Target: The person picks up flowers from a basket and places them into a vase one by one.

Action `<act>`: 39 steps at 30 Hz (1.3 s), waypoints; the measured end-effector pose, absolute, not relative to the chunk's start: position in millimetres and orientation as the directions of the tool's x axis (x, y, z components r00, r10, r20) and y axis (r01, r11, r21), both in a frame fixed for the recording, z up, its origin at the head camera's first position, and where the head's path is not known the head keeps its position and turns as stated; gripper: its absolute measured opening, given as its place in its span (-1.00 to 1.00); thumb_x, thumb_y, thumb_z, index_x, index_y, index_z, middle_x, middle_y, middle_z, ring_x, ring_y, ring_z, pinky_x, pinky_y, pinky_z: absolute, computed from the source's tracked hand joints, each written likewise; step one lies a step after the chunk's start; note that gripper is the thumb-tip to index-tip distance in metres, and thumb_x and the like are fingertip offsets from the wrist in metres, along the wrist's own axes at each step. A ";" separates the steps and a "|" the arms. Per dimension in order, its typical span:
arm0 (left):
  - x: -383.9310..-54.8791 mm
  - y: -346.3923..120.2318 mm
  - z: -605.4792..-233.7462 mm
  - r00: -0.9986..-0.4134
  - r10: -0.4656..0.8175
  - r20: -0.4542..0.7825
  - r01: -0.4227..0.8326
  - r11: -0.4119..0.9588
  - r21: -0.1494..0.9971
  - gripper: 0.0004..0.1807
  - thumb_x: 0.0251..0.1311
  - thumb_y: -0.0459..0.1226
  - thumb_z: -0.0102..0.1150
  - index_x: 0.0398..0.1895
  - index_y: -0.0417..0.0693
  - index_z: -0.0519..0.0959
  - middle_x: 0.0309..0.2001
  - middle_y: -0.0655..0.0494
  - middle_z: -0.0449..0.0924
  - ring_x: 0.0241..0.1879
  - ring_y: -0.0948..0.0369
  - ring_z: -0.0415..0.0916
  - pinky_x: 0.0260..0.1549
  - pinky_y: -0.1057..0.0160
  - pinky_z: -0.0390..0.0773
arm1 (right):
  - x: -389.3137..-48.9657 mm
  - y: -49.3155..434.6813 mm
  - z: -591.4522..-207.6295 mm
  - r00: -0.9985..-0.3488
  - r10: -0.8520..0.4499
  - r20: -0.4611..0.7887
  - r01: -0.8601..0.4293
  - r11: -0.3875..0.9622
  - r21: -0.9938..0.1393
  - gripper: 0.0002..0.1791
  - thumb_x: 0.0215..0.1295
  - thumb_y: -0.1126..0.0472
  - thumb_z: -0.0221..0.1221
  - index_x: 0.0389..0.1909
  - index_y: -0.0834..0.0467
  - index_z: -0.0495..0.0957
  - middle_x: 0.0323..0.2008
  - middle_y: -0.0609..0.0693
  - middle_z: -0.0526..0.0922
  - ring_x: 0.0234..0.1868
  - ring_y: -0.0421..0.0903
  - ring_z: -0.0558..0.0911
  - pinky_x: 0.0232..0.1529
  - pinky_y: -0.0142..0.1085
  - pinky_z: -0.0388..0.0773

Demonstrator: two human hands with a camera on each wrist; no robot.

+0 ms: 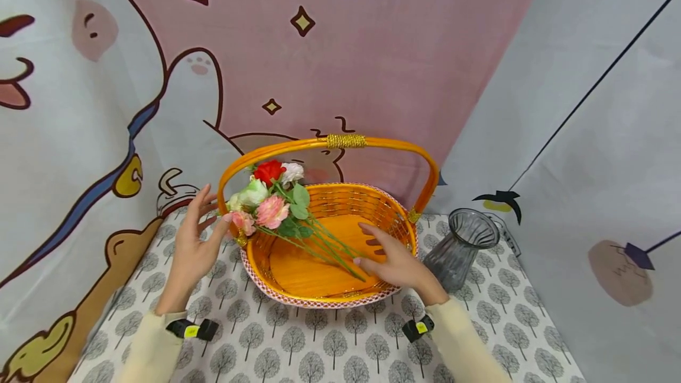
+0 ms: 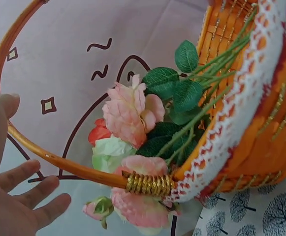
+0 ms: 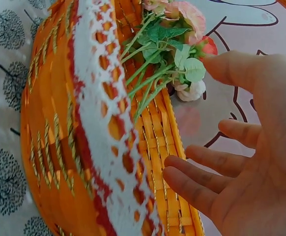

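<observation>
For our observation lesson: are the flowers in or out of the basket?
Partly in: green stems reach inside the basket; some blooms overhang its rim.

left sleeve [image 1: 151, 347]: cream | right sleeve [image 1: 465, 344]: cream | wristbands [image 1: 210, 330]: black | small patches [image 1: 191, 331] on them: bright yellow

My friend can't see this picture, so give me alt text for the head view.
A bunch of flowers rests across the left rim of an orange handled basket, with a person's left hand and right hand, both empty, near either side; a grey glass vase stands at right.
</observation>
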State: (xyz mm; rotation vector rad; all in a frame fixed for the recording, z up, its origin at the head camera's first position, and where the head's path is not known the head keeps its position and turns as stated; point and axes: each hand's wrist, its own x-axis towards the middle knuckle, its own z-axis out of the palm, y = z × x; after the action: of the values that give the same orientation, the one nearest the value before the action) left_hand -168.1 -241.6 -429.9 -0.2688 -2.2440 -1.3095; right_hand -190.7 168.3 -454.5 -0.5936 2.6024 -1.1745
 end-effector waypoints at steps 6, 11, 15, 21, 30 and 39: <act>-173.5 -238.6 -424.8 -0.796 -0.149 0.587 0.483 0.430 0.763 -0.26 0.38 -0.50 0.19 0.57 0.12 0.27 0.33 -0.07 0.48 0.21 0.40 0.43 0.14 0.53 0.44 | -198.8 158.1 -452.5 -0.889 -0.458 -0.021 -0.291 0.600 -0.745 -0.16 0.39 -0.15 0.29 0.60 -0.18 0.13 0.47 0.04 0.39 0.31 0.16 0.57 0.26 0.14 0.54; -179.0 -238.0 -421.2 -0.789 -0.197 0.582 0.490 0.368 0.790 -0.39 0.43 -0.46 0.14 0.50 0.07 0.38 0.21 0.19 0.54 0.13 0.38 0.49 0.04 0.56 0.47 | -206.8 147.4 -449.0 -0.884 -0.468 -0.011 -0.298 0.582 -0.757 -0.21 0.39 -0.05 0.32 0.57 -0.17 0.21 0.41 0.05 0.47 0.26 0.15 0.60 0.24 0.10 0.58; -185.9 -238.3 -420.8 -0.774 -0.235 0.588 0.505 0.331 0.797 -0.46 0.43 -0.47 0.13 0.44 -0.03 0.45 0.07 0.35 0.56 0.03 0.36 0.54 -0.04 0.55 0.52 | -213.8 140.2 -447.9 -0.881 -0.472 -0.036 -0.275 0.573 -0.772 -0.22 0.38 -0.04 0.33 0.55 -0.19 0.22 0.36 0.05 0.50 0.25 0.15 0.61 0.23 0.04 0.59; -194.5 -236.2 -421.3 -0.760 -0.257 0.597 0.504 0.347 0.791 -0.57 0.41 -0.45 0.18 0.31 -0.09 0.57 -0.09 0.39 0.61 -0.11 0.44 0.56 -0.13 0.53 0.55 | -221.4 136.0 -448.6 -0.892 -0.449 -0.046 -0.242 0.562 -0.791 -0.24 0.37 0.04 0.34 0.53 -0.21 0.26 0.31 0.02 0.52 0.21 0.13 0.63 0.20 -0.01 0.62; -203.3 -237.9 -427.1 -0.733 -0.223 0.643 0.596 0.246 0.764 -0.63 0.41 -0.43 0.18 0.25 -0.28 0.58 -0.10 0.22 0.65 -0.13 0.29 0.59 -0.09 0.53 0.61 | -227.5 128.9 -449.3 -0.886 -0.461 -0.056 -0.252 0.579 -0.776 -0.22 0.36 0.03 0.35 0.54 -0.17 0.25 0.27 0.01 0.57 0.18 0.05 0.65 0.14 -0.05 0.64; -207.1 -235.7 -433.8 -0.709 -0.248 0.660 0.623 0.219 0.751 -0.62 0.40 -0.49 0.15 0.26 -0.32 0.56 -0.13 0.29 0.66 -0.14 0.32 0.57 -0.13 0.51 0.59 | -232.4 112.3 -453.5 -0.867 -0.493 -0.075 -0.267 0.586 -0.765 -0.25 0.39 0.03 0.31 0.55 -0.05 0.25 0.30 0.14 0.55 0.21 0.16 0.62 0.17 0.03 0.60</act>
State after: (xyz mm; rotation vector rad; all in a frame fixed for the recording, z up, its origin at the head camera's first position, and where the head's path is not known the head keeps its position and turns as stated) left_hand -207.1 -235.7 -433.8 -0.3490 -1.7930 -1.5753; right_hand -232.4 112.3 -453.5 -0.6240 2.5396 -1.1554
